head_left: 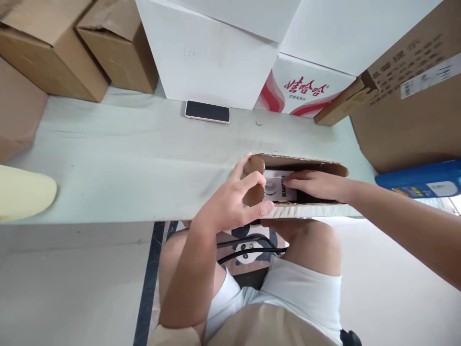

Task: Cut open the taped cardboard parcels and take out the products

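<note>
An open, narrow cardboard box [306,162] lies near the front edge of the table, its opening facing up. My left hand [236,199] holds its left end, the thumb along the front and the fingers round the rounded end flaps. Inside rests a small white box [275,185] with dark print and a round grey picture. My right hand [313,185] reaches into the cardboard box from the right, fingers closed at the right part of the small white box. Some of its fingertips are hidden within.
A phone [207,112] lies at the back of the table [126,158], before a white carton [212,57]. Brown cartons [68,62] stand back left, a red-and-white carton [302,89] behind. A large carton [414,105] and blue package [421,178] are right; a yellow object [25,192] is left.
</note>
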Tool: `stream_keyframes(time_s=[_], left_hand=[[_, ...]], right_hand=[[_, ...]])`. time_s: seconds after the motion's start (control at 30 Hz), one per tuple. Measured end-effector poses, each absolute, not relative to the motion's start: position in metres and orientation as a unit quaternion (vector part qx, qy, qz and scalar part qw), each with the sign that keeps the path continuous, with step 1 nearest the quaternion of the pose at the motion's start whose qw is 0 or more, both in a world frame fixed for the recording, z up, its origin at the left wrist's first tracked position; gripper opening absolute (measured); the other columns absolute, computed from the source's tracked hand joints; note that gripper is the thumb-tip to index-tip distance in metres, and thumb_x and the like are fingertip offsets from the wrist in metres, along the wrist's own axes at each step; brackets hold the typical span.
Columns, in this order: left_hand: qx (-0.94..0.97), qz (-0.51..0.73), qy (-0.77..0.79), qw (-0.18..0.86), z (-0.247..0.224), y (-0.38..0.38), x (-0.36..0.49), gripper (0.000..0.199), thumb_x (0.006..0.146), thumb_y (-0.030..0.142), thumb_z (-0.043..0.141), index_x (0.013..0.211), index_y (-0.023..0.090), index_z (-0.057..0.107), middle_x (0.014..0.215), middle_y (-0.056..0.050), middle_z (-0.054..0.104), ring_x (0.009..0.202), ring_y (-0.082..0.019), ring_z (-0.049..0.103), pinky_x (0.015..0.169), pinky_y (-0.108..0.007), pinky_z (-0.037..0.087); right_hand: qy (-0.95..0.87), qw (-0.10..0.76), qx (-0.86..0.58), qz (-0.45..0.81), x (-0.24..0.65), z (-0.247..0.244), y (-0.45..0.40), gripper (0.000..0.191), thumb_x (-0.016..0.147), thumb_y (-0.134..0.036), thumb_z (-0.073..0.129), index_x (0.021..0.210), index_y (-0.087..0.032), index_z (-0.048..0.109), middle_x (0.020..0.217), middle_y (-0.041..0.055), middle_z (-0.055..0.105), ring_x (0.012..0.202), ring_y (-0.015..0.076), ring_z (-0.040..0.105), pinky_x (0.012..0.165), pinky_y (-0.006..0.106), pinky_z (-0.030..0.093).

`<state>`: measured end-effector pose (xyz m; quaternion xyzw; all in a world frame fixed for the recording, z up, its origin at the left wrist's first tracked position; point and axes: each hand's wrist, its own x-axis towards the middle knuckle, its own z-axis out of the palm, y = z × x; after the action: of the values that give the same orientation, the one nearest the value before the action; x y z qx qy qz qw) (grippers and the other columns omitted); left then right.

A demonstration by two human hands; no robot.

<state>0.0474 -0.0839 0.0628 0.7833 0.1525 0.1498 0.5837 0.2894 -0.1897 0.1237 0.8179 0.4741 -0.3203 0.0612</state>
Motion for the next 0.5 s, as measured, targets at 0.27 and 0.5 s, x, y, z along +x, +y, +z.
stream_keyframes(time_s=[0.27,0.5], left_hand=[[0.778,0.181,0.162,0.58,0.059,-0.077,0.048,0.025,0.093,0.047,0.067,0.102,0.027,0.055,0.163,-0.013,0.042,0.169,-0.034,0.012,0.12,-0.053,0.045],[0.774,0.201,0.161,0.579,0.053,-0.079,0.058,0.028,0.092,0.047,0.069,0.103,0.027,0.054,0.163,-0.014,0.042,0.169,-0.033,0.011,0.12,-0.05,0.047]], right_hand=[[0.476,-0.059,0.838,-0.26,0.263,0.163,-0.217,0.053,0.092,-0.072,0.046,0.079,-0.023,0.062,0.077,0.0042,0.067,0.073,0.0211,0.06,0.064,0.034,0.045],[0.517,-0.001,0.841,-0.157,0.245,0.161,-0.198,0.045,0.089,-0.061,0.047,0.109,-0.025,0.066,0.108,0.0091,0.071,0.094,0.0272,0.065,0.082,0.041,0.049]])
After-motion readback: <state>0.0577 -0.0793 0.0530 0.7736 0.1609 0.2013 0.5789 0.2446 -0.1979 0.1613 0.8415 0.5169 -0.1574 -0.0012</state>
